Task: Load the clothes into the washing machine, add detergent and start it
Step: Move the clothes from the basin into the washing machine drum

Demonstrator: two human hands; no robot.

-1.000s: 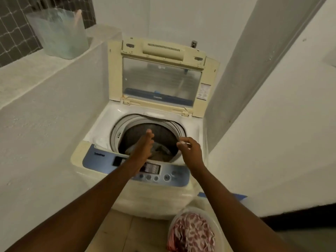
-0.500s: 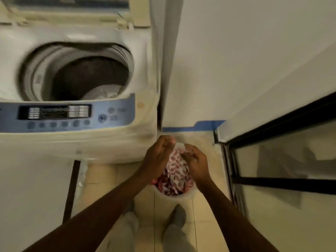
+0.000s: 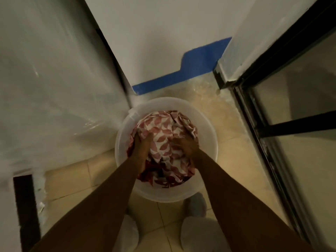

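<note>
A white plastic bucket (image 3: 207, 124) stands on the tiled floor, filled with red-and-white patterned clothes (image 3: 165, 131). My left hand (image 3: 141, 148) presses into the left side of the pile, fingers curled into the cloth. On the right side my right hand (image 3: 187, 147) does the same. The washing machine's plastic-wrapped front (image 3: 54, 88) fills the left of the view; its drum and panel are out of sight.
A white wall with a blue skirting strip (image 3: 181, 73) rises behind the bucket. A black-framed glass door (image 3: 283, 124) runs along the right. My two feet (image 3: 196, 222) stand on the beige tiles just below the bucket.
My view has dropped from the open machine down to the bucket. Both hands came down from the drum and sank into the patterned clothes.
</note>
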